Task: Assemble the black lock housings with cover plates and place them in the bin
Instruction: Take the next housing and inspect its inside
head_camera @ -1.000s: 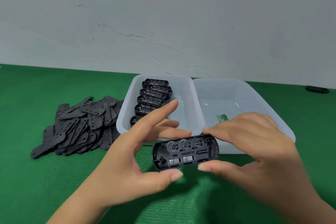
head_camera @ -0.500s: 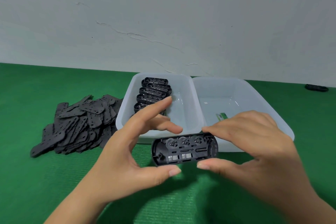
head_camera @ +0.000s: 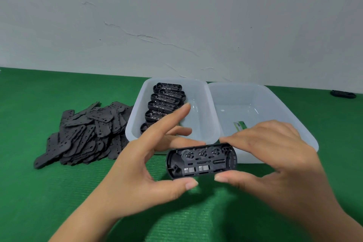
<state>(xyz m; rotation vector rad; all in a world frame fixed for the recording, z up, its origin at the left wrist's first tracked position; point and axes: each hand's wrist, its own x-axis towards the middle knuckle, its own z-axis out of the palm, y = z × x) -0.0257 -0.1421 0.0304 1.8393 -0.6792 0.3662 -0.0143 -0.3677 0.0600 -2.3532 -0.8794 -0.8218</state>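
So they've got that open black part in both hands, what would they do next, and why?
Probably the left hand lets go and reaches for a cover plate from the pile at the left. The lock housing, pinched by both hands, shows its gears and spring uncovered, and no plate is in hand. The right hand could likely hold it alone meanwhile.

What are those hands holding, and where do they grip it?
An open black lock housing. The right hand pinches its right end; the left hand touches its lower left edge.

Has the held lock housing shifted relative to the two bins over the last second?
No. The lock housing stays just in front of the seam between the bins.
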